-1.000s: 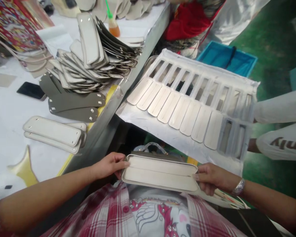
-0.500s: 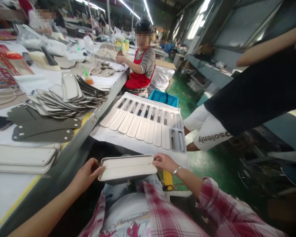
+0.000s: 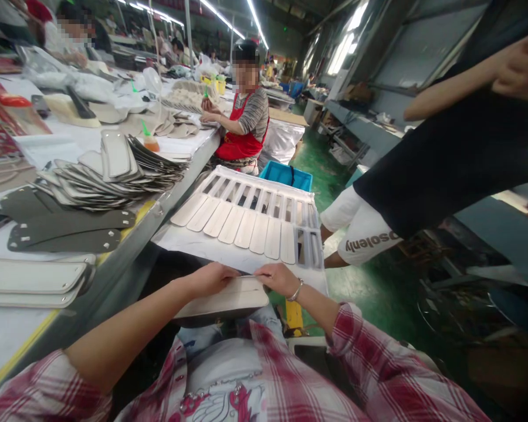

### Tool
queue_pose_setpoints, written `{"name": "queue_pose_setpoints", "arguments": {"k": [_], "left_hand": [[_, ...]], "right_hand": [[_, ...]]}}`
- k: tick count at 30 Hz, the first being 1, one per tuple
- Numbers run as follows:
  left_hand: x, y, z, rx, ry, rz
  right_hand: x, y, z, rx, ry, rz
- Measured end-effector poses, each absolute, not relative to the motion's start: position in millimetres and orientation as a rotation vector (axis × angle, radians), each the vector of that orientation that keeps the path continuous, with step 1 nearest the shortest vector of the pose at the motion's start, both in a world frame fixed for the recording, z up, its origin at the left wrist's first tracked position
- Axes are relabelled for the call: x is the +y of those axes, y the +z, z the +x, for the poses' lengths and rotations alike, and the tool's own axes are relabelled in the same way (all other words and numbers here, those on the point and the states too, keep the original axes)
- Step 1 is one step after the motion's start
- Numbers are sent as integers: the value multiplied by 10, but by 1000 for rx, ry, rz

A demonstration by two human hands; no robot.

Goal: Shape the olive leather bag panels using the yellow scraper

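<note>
On my lap lies a long cream-coloured padded piece (image 3: 229, 299) with rounded ends. My left hand (image 3: 211, 277) rests on its upper edge near the middle, fingers curled down over it. My right hand (image 3: 278, 277), with a silver bracelet at the wrist, pinches the same edge just to the right. Both hands nearly touch each other. Just beyond them a white slotted rack (image 3: 250, 220) holds a row of several similar cream pieces.
A work table (image 3: 9, 340) runs along my left with stacked cream pieces (image 3: 30, 281), grey pieces (image 3: 70, 231) and a fanned pile (image 3: 110, 173). A seated person in a red apron (image 3: 244, 126) works further along. Another person (image 3: 444, 158) stands close on my right. A blue bin (image 3: 286, 174) sits behind the rack.
My hands moved from the two ends of the cream piece to its upper edge near the middle. My head rose from looking down to looking along the hall.
</note>
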State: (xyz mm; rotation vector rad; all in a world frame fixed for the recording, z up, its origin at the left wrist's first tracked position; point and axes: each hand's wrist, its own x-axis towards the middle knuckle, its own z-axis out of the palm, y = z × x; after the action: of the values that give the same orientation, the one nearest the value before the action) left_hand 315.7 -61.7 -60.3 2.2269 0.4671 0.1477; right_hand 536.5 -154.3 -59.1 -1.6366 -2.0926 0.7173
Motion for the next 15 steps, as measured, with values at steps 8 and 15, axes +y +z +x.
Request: {"name": "queue_pose_setpoints", "arguments": {"k": [8, 15], "left_hand": [[-780, -705, 3117, 389, -42, 2623], [-819, -677, 3150, 298, -146, 2851]], "right_hand": [[-1655, -645, 5365, -2352, 594, -1480], [-1151, -568, 5396, -2460, 848, -1600]]}}
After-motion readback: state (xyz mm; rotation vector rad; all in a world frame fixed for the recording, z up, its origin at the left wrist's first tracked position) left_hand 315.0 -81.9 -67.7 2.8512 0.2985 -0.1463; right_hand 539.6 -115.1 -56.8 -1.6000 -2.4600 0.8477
